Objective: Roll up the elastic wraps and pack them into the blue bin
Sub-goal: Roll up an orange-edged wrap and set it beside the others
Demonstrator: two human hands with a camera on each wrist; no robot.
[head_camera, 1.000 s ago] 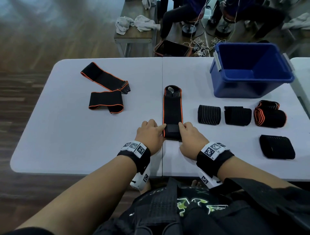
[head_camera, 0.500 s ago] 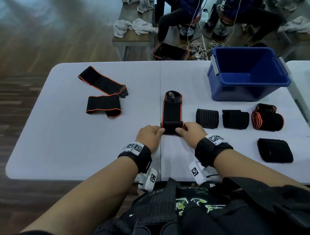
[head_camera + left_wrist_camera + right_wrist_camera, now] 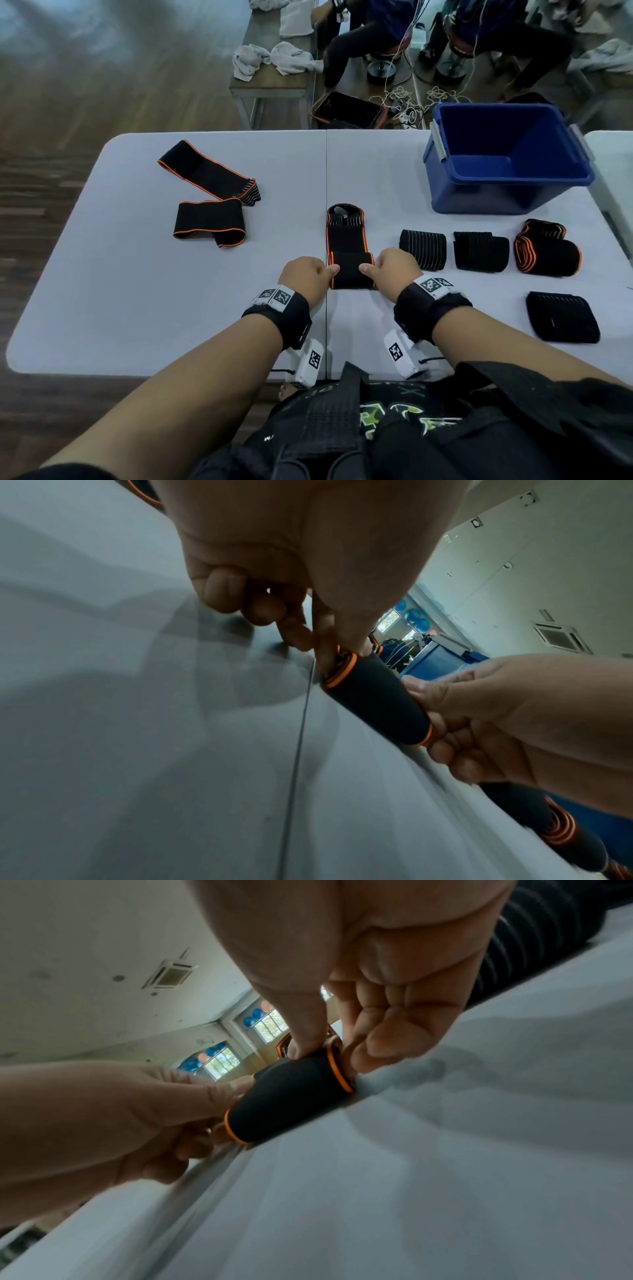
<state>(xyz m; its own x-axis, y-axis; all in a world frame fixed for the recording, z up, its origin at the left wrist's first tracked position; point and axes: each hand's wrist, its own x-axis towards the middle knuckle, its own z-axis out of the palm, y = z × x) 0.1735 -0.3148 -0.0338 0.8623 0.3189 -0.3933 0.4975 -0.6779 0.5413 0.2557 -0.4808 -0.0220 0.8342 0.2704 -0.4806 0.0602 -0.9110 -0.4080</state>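
A black elastic wrap with orange edges lies along the table's centre seam, its near end wound into a thick roll. My left hand pinches the roll's left end. My right hand pinches its right end. Both thumbs press on top of the roll. The flat remainder stretches away toward the far end loop. The blue bin stands at the back right and looks empty.
Several rolled wraps lie to the right of my hands. Two unrolled orange-edged wraps lie at the back left. Beyond the white table are a bench with towels and seated people.
Both hands have rolled the wrap away from me. The roll has grown thicker and the flat stretch has become shorter.
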